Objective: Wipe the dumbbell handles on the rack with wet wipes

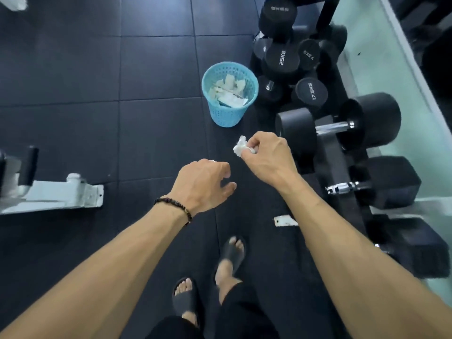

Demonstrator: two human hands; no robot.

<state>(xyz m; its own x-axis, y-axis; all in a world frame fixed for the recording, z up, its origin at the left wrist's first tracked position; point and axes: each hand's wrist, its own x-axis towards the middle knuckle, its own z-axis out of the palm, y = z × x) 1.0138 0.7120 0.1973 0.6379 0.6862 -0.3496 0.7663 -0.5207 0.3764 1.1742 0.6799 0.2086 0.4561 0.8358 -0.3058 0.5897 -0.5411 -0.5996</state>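
Dark rubber floor tiles spread across the whole room, and along the right side a black dumbbell rack runs beside a pale green wall. Round-headed dumbbells crowd the far end of the rack, one marked 25KG and one marked 17.5KG; nearer, a big dumbbell with a chrome handle lies across the rack, and below it another chrome handle shows. At the left edge sits the white metal foot of a gym machine. A light blue plastic wastebasket stands on the floor just beside the rack, with used white wipes piled inside. The person stands in dark slide sandals, both bare arms stretched forward. The right hand hangs above the floor between the wastebasket and the big dumbbell, its fingers pinching a crumpled white wet wipe, clear of any handle. The left hand, with a beaded bracelet at the wrist, hovers just beside it, fingers loosely curled and grasping nothing.
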